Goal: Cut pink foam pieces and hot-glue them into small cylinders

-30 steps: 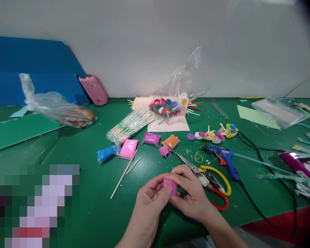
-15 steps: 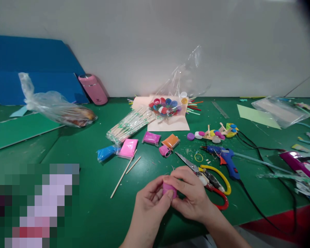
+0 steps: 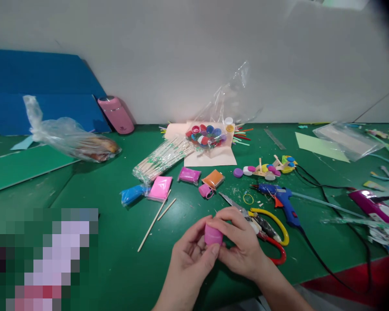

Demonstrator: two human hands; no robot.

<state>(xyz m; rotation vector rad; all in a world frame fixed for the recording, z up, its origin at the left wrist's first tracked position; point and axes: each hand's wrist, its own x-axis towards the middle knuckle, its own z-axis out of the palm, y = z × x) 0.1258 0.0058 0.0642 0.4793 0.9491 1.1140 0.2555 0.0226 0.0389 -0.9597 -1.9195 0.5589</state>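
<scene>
A small pink-purple piece, rounded like a short cylinder, is held between both hands above the green table. My left hand grips its lower left side with thumb and fingers. From the right, my right hand closes its fingertips on the top and side. Scissors with yellow and red handles lie just right of my right hand, partly behind it. Beyond the hands rest a small pink ring-like piece, an orange packet and a purple packet.
Two thin sticks, a pink packet and a blue packet lie left. A blue glue gun with a black cord is right. Bagged sticks, colourful caps and a pink bottle stand farther back.
The fingers have shifted on the pink-purple piece, and more of its side now shows. The whole view has moved slightly.
</scene>
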